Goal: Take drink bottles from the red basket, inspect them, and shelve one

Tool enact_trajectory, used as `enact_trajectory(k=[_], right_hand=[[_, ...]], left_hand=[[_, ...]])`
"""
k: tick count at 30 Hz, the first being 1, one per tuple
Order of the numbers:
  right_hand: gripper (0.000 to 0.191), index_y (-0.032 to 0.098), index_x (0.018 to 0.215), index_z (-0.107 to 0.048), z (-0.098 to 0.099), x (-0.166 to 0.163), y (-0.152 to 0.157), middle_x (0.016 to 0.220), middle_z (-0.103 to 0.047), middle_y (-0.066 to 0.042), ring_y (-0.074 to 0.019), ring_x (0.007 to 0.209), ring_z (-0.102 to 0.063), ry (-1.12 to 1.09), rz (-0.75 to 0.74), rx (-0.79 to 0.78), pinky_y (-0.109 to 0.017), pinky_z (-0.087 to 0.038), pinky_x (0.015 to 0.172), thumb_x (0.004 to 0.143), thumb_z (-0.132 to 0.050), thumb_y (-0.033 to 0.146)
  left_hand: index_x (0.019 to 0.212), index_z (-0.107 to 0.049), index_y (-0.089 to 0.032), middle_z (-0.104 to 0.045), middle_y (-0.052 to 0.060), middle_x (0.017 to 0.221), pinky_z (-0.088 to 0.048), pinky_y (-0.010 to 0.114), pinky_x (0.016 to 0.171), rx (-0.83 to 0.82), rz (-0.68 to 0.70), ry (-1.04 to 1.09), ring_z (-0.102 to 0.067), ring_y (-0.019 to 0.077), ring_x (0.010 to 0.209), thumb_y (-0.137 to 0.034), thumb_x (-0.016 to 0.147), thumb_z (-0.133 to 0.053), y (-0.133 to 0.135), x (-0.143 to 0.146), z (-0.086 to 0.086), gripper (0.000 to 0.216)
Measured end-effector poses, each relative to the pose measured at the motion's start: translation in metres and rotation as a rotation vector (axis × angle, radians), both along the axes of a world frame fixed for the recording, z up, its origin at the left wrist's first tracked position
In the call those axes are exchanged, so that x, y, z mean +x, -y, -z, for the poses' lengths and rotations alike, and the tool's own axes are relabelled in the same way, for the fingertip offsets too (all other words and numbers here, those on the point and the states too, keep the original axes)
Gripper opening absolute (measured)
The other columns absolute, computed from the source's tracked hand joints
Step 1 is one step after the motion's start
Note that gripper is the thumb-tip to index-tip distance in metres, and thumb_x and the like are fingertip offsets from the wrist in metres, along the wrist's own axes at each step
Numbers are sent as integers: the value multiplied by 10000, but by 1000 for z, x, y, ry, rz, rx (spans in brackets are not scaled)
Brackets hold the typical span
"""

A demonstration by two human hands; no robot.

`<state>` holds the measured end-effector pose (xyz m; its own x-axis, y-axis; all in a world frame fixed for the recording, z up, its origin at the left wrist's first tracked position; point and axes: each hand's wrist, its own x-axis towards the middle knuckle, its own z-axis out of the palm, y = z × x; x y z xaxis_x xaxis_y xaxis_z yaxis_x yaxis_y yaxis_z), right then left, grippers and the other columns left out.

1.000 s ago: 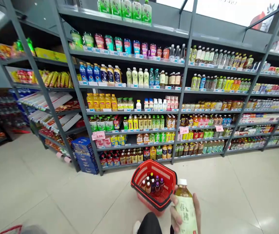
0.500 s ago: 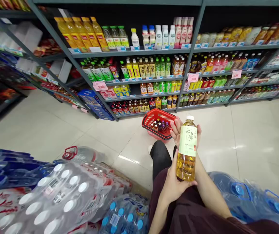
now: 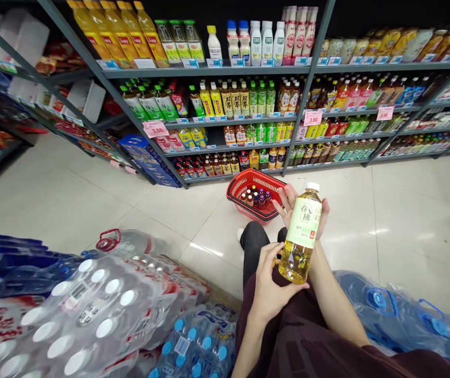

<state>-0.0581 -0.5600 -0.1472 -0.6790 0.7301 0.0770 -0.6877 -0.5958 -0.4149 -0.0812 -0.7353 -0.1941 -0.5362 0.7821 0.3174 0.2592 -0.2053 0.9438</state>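
Note:
A clear plastic bottle of golden tea drink, with a white cap and a pale green label, is held up in front of my lap. It leans with its cap to the right. My left hand grips the lower end, thumb under the base and fingers along the left side. Behind the bottle, my right hand supports its upper part; the fingertips stick out on the left and part of the hand shows at the right edge. The palm is hidden.
A red shopping basket holding several small bottles stands on the floor ahead. Drink shelves run across the back. Shrink-wrapped bottle packs are stacked at lower left, and large blue water jugs sit at lower right.
The bottle has tilted further, its base swinging left, and its label has turned slightly. My left fingers have shifted on its lower left side. The shelves and basket appear slightly higher in view.

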Motion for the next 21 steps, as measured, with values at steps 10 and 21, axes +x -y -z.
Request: enact_trajectory(k=[10, 21], right_hand=[[804, 184, 1402, -613, -1, -1, -3, 1499, -609, -122, -317, 1507, -445, 49, 25, 45, -578, -323, 1276, 820, -568, 736], [935, 170, 1362, -643, -8, -5, 2, 1464, -627, -169, -344, 1525, -406, 49, 15, -12, -635, -259, 1274, 796, -497, 899]], left_hand=[[1313, -528, -183, -521, 129, 1270, -620, 377, 938, 139, -329, -437, -622, 225, 1148, -155, 790, -855, -10, 15, 0, 618], [1145, -571, -162, -648, 91, 1073, -647, 342, 780, 319, -474, -715, -701, 206, 945, -195, 706, -939, -7, 0, -3, 574]])
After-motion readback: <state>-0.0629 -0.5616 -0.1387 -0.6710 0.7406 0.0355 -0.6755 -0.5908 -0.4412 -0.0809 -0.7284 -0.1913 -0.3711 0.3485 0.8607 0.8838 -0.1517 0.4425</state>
